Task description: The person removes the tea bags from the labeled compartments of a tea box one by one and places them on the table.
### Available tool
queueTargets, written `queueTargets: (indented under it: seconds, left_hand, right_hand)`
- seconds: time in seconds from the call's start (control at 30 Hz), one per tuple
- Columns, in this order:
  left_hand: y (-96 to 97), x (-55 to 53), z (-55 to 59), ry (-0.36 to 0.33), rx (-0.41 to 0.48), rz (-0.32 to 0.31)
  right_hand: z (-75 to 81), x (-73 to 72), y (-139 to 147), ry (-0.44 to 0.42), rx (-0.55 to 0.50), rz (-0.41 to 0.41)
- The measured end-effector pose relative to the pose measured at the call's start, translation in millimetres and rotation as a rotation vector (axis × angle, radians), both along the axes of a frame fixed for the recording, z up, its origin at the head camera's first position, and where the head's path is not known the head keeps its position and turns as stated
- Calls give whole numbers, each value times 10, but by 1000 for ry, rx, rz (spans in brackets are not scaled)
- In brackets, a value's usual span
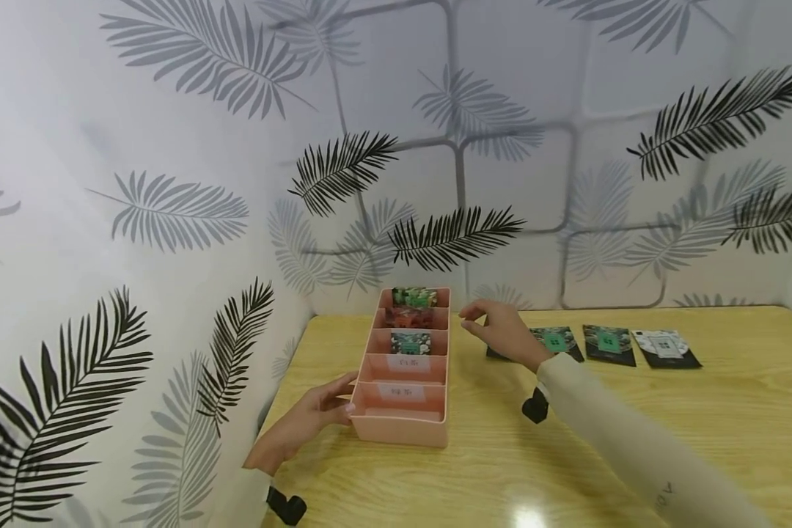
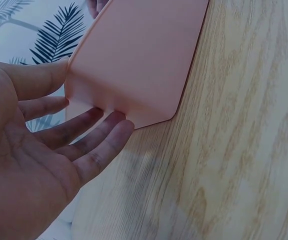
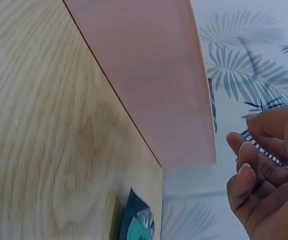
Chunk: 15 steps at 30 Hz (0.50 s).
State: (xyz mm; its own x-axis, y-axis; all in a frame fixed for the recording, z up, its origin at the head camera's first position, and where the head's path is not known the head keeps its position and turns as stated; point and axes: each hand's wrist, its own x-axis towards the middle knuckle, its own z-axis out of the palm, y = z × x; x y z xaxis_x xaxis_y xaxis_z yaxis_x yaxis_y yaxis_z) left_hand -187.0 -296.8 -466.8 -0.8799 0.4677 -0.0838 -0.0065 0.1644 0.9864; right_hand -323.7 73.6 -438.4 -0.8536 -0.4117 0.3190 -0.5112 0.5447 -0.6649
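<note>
A pink box [image 1: 401, 431] with several compartments in a row stands on the table. My left hand [image 1: 312, 418] touches its near left corner, and in the left wrist view the fingers [image 2: 101, 150] lie almost straight against the pink wall. Green [image 1: 414, 297], red [image 1: 409, 317] and dark teal-labelled packets [image 1: 411, 343] sit in the three far compartments. To the right of the box my right hand [image 1: 501, 331] hovers with loosely bent fingers and nothing between them. Partly behind it lies a dark packet [image 1: 497, 353].
Right of the hand lie two dark packets with green labels [image 1: 557, 341] [image 1: 609, 343] and a black-and-white packet [image 1: 665, 347]. White labels [image 1: 402, 363] mark the two near compartments. A leaf-patterned wall [image 1: 515, 183] borders the wooden table [image 1: 567, 455] at the back and left.
</note>
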Motion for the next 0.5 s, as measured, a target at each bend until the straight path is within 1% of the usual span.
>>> queueTargets:
  seconds: [0.17, 0.27, 0.37, 0.5]
  left_hand:
    - [2, -20, 14, 8, -8, -13]
    - [10, -23, 13, 11, -4, -24]
    - [14, -13, 22, 14, -5, -25]
    - [5, 5, 38, 9, -8, -11]
  right_hand:
    - [-69, -2, -215, -21, 1, 73]
    - [-90, 15, -330, -48, -9, 113]
    - [-89, 36, -438, -30, 31, 126]
    - [-57, 73, -567, -4, 146, 132]
